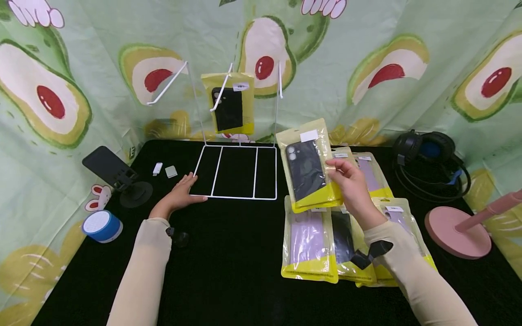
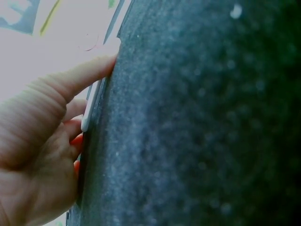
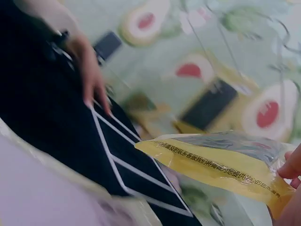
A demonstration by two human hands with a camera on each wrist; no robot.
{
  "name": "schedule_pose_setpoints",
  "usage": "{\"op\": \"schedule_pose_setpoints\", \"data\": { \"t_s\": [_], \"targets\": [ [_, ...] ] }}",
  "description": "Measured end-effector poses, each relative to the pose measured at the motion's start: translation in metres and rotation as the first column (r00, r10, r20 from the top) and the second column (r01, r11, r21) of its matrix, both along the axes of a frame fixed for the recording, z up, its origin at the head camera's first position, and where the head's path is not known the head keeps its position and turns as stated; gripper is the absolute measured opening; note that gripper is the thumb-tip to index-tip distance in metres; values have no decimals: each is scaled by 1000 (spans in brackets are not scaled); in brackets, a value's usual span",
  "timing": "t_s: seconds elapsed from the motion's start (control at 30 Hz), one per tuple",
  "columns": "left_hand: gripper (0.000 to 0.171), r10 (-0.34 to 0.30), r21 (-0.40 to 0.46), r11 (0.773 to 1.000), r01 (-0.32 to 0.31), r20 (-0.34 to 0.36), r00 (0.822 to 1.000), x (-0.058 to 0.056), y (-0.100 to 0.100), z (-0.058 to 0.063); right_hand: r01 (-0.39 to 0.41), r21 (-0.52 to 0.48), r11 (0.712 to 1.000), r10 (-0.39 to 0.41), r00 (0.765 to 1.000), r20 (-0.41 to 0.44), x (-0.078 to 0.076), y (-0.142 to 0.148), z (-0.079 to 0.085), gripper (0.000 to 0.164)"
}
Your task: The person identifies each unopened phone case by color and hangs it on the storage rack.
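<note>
- The right hand, right of centre in the head view, pinches the right edge of a clear-and-yellow plastic pouch between thumb and fingers. The pouch holds a black phone case, bears a white label near its top and tilts above the other packets; in the right wrist view its yellow bottom edge shows dark printed text.
- The left hand, left of centre, rests at the near left corner of a white wire display rack, fingers spread and thumb lying on the front bar.
- On the rack's middle hook, upper centre, hangs a similar yellow pouch with a black case.
- Beneath and around the held pouch, more yellow packets lie overlapping on the black-covered table; at the near left of them is a packet with a lilac case.
- At the right edge sit black over-ear headphones and a pink stand with a round base.
- At the left are a black folding phone stand, a blue cylinder with a white top, a small white stick and a small pale square.
- A green avocado-print curtain fills the background.
</note>
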State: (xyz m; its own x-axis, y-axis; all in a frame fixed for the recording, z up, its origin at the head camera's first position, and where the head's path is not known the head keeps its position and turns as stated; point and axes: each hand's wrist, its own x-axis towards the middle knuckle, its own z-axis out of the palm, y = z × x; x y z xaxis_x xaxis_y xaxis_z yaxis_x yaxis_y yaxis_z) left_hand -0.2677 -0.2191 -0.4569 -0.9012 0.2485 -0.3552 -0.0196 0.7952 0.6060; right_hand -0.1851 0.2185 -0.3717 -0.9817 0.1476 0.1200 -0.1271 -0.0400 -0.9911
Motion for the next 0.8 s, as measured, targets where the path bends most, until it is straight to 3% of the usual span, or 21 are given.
{"op": "schedule_pose_setpoints", "data": {
  "t_s": [0.27,0.5,0.7,0.8],
  "targets": [
    [93,-16,-9,1000,16,-24,1000,1,0,0,-185,27,982,186,980,-73,20,-57,11,20],
    [92,-50,35,998,52,-52,997,3,1,1,-324,62,944,330,920,-214,31,-93,38,20],
    [92,-68,68,995,73,-72,995,6,-2,3,-359,69,931,362,879,-310,27,-115,54,19],
    [91,-69,63,995,74,-78,995,6,-3,2,-356,47,933,352,880,-318,22,-122,55,20]
  ]
}}
